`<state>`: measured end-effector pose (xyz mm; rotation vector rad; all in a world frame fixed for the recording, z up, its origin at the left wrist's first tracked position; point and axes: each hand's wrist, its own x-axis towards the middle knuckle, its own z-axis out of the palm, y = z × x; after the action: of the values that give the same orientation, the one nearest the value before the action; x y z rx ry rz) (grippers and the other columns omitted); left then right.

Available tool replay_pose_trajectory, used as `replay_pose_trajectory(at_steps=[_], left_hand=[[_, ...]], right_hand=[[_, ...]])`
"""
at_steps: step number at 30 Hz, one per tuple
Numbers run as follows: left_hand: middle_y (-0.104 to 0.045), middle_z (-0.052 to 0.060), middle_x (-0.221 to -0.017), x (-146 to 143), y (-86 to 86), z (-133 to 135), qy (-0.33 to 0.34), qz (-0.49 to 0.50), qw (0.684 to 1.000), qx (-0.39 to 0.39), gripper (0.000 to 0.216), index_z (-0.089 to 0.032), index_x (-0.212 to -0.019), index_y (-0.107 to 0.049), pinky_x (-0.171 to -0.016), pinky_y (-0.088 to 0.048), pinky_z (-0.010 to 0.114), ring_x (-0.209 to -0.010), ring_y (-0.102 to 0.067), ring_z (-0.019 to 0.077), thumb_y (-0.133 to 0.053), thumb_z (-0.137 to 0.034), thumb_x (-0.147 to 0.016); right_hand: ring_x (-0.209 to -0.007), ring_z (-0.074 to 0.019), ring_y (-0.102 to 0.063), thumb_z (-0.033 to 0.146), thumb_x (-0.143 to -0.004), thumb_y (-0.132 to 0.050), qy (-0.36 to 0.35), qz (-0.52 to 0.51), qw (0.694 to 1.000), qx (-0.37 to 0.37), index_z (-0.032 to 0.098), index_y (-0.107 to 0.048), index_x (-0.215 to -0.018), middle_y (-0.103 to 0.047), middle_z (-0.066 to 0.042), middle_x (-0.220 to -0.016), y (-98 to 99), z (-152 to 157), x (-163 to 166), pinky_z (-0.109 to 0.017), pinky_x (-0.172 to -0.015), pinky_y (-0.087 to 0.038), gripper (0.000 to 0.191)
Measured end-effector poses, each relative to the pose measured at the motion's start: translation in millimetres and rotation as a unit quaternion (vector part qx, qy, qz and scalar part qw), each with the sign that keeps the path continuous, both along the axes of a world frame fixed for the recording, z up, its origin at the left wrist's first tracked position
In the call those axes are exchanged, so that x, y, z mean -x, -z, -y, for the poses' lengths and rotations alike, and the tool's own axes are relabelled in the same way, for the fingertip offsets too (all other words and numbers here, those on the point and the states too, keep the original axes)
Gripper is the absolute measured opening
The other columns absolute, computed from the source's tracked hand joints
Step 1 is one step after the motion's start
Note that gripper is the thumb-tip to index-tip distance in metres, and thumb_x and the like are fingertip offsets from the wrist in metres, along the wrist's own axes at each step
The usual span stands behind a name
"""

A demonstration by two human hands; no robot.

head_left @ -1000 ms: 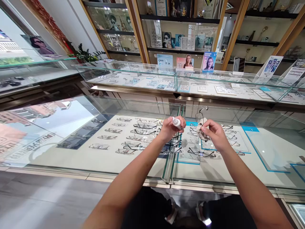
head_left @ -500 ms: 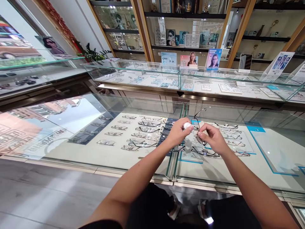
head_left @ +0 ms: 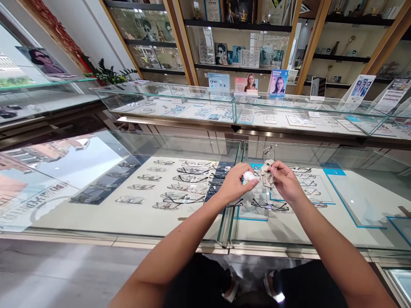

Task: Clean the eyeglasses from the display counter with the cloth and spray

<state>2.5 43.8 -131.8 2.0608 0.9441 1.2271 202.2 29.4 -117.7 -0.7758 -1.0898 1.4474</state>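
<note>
My left hand (head_left: 236,183) is closed around a small white bottle (head_left: 248,176), whose rounded end shows between thumb and forefinger; the rest is hidden in the palm. Just right of it, my right hand (head_left: 287,183) pinches a pair of eyeglasses (head_left: 269,153) together with a crumpled beige cloth (head_left: 266,176). One thin-rimmed lens stands up above the cloth, while the cloth and fingers cover much of the frame. Both hands are held over the glass display case, apart from each other.
Beneath my hands, the glass case (head_left: 205,229) holds rows of eyeglasses (head_left: 183,197) and blue-edged panels. A second glass counter (head_left: 180,92) with upright cards (head_left: 278,83) runs behind. Shelves (head_left: 237,25) line the wall, and a plant (head_left: 109,73) stands at left.
The eyeglasses have turned in my right hand: a lens now points up where a temple arm stuck up before. More of the beige cloth shows. The bottle stays in my left hand.
</note>
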Motion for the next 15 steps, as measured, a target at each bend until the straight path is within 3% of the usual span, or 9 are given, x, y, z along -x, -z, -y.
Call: replay_pose_trajectory(at_steps=[10, 15], left_hand=[[-0.060, 0.004, -0.079, -1.6, 3.3, 2.1, -0.005, -0.054, 0.998, -0.006, 0.037, -0.022, -0.078, -0.057, -0.075, -0.034, 0.034, -0.080, -0.048, 0.0233, -0.069, -0.057, -0.081], [-0.059, 0.003, -0.077, 0.7, 0.3, 2.6, 0.008, -0.026, 1.000, 0.007, 0.043, -0.022, -0.076, -0.059, -0.074, -0.033, 0.034, -0.077, -0.047, 0.0223, -0.065, -0.065, -0.081]], right_hand=[[-0.065, -0.0112, -0.047, 0.058, -0.066, -0.093, -0.009, 0.022, 0.999, -0.030, 0.022, -0.063, -0.075, -0.062, 0.001, -0.077, 2.6, 1.9, 4.6, -0.025, -0.057, -0.037, 0.048], [-0.064, -0.0110, -0.048, 0.057, -0.066, -0.093, -0.014, 0.016, 1.000, -0.022, 0.023, -0.063, -0.076, -0.064, 0.001, -0.079, 2.6, 2.4, 4.2, -0.024, -0.056, -0.039, 0.046]])
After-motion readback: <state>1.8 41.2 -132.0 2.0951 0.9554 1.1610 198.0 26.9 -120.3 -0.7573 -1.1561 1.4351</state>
